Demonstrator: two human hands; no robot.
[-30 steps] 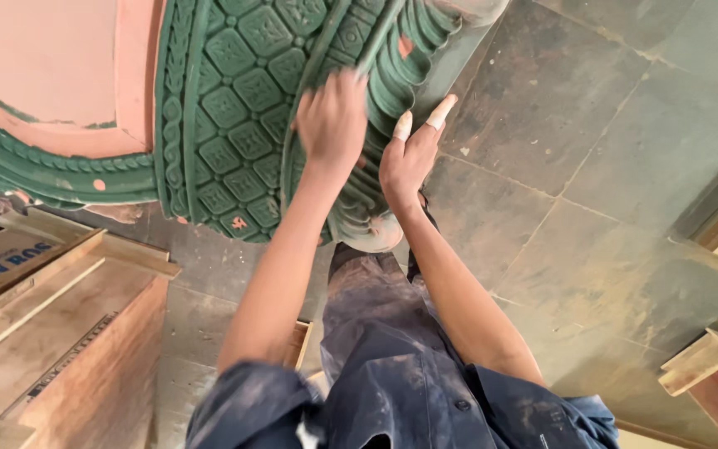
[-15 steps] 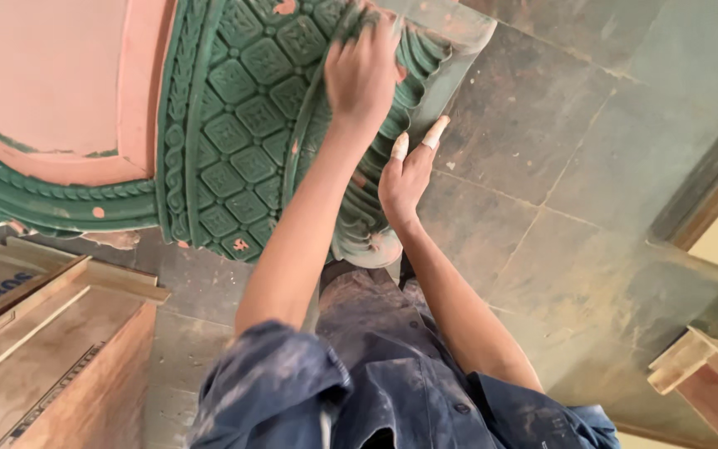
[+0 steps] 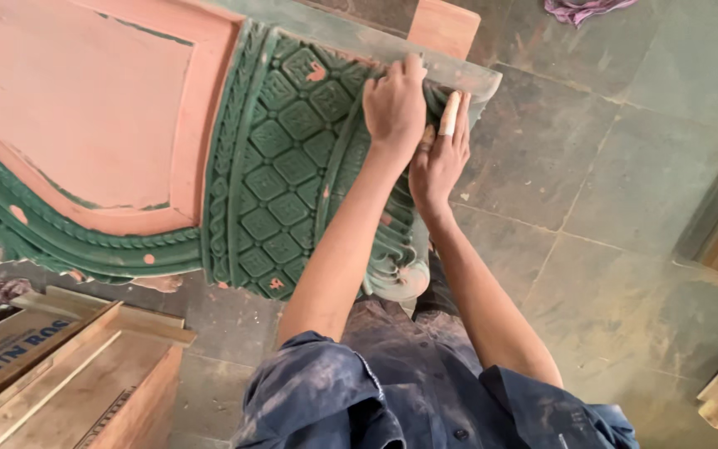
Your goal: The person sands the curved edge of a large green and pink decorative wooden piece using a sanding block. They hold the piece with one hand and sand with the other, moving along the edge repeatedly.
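My left hand (image 3: 394, 104) is curled shut, knuckles pressed on the green carved panel (image 3: 288, 166) near its top edge; can't tell if it grips anything. Right hand (image 3: 440, 158) sits just beside it, open, fingers flat on the carving. Pink inset (image 3: 76, 108) lies left of both hands, wooden crate (image 3: 68, 374) below-left, stone floor (image 3: 608, 166) to the right.

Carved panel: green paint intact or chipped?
Chipped. Carved panel shows pinkish bare patches scattered through the green lattice and along its rope border, near the left hand.
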